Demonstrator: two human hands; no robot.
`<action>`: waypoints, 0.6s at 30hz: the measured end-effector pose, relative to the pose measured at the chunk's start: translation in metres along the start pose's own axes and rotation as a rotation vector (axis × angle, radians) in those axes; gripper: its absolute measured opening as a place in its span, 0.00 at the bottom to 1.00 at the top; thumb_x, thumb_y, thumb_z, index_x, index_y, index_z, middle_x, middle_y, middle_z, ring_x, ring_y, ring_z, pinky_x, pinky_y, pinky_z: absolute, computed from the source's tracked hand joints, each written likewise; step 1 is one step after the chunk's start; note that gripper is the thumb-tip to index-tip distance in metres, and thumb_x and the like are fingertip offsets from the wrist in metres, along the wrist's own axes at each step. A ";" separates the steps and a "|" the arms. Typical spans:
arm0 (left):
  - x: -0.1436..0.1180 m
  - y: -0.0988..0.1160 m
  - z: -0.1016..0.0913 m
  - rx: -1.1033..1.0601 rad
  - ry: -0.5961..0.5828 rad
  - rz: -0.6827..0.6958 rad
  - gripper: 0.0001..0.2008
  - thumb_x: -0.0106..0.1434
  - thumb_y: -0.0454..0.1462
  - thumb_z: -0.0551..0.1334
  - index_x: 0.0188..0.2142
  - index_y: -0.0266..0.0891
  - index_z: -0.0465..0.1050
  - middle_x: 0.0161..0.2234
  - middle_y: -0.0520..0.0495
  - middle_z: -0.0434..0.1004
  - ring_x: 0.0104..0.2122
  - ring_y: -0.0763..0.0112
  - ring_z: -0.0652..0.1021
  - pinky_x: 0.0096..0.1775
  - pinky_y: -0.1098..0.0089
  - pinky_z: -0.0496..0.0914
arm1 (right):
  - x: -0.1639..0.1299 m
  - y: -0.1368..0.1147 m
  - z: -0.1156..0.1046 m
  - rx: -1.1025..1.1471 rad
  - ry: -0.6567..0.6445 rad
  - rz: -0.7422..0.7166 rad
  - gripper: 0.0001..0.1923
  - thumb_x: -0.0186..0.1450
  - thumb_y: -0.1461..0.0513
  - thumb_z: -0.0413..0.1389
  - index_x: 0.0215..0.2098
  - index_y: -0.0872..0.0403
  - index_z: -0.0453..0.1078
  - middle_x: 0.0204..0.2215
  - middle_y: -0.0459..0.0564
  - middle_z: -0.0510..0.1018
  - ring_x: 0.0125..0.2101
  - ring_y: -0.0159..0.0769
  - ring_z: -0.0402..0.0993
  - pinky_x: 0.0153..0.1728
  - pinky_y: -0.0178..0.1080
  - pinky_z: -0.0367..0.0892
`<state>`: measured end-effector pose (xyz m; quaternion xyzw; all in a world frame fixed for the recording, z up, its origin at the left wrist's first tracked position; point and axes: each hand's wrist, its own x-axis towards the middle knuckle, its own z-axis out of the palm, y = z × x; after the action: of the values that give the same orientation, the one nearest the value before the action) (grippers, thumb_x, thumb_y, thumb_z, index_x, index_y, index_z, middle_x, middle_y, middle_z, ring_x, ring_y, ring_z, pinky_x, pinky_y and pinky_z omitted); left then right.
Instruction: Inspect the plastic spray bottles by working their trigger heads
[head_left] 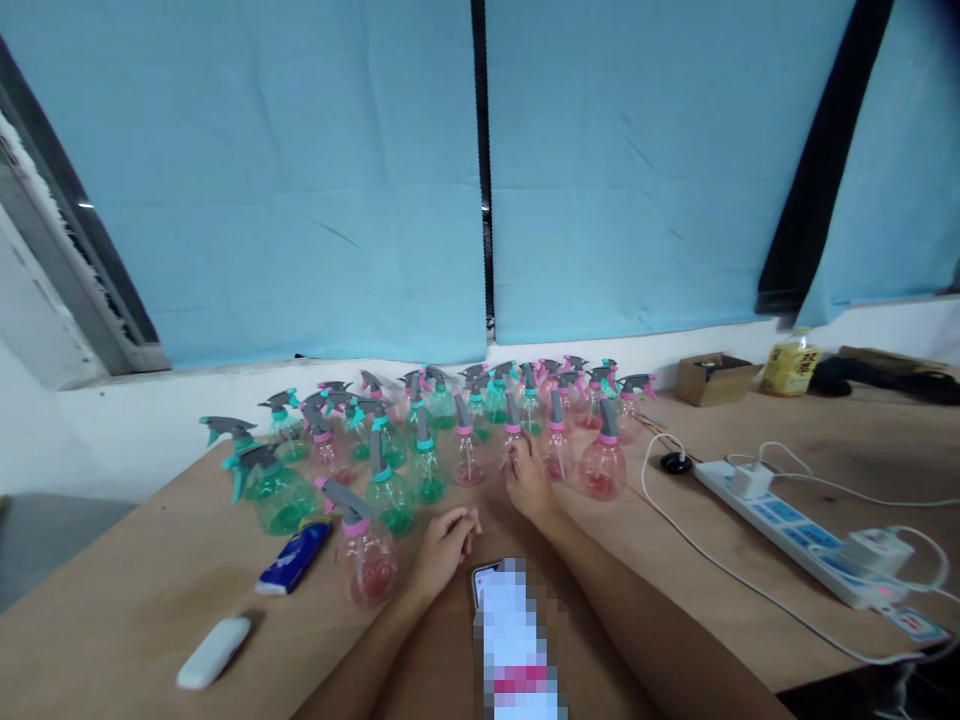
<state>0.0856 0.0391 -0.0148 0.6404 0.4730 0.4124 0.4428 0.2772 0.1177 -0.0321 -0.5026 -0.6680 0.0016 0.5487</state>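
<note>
Several small spray bottles (442,430), pink and green with grey trigger heads, stand crowded on a wooden table (150,590). My left hand (442,550) rests on the table with fingers curled loosely, right beside a pink bottle (366,560). My right hand (529,482) lies flat on the table, its fingertips reaching the base of a pink bottle (514,430) in the front row. Neither hand holds anything. A phone (510,640) lies between my forearms, its screen blurred.
A blue packet (294,557) and a white oblong device (214,652) lie at the front left. A white power strip (795,530) with plugs and cables runs along the right. A cardboard box (712,378) and a yellow bottle (787,365) stand at the back right, under blue blinds.
</note>
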 end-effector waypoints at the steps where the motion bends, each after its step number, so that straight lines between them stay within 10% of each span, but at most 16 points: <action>1: 0.000 0.000 0.000 -0.013 0.005 0.001 0.20 0.62 0.51 0.58 0.24 0.38 0.71 0.16 0.57 0.62 0.16 0.76 0.64 0.21 0.75 0.55 | -0.001 0.000 0.000 -0.003 -0.008 0.000 0.17 0.57 0.71 0.49 0.44 0.54 0.63 0.58 0.61 0.60 0.61 0.47 0.59 0.57 0.50 0.63; 9: 0.004 0.000 -0.005 -0.286 0.195 -0.095 0.28 0.58 0.47 0.62 0.57 0.43 0.65 0.29 0.52 0.75 0.19 0.75 0.72 0.18 0.77 0.58 | -0.005 -0.008 -0.001 0.001 -0.026 0.061 0.24 0.58 0.68 0.53 0.53 0.54 0.62 0.66 0.61 0.50 0.68 0.50 0.44 0.63 0.53 0.52; 18: 0.006 0.003 -0.007 -0.360 0.190 -0.128 0.36 0.62 0.44 0.61 0.66 0.42 0.50 0.26 0.53 0.76 0.15 0.79 0.67 0.16 0.79 0.54 | -0.008 -0.028 -0.013 0.094 0.152 0.026 0.28 0.58 0.68 0.51 0.56 0.54 0.57 0.60 0.62 0.54 0.65 0.51 0.48 0.63 0.57 0.52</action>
<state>0.0806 0.0459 -0.0097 0.4776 0.4712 0.5199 0.5287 0.2668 0.0912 -0.0171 -0.4834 -0.6173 0.0020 0.6207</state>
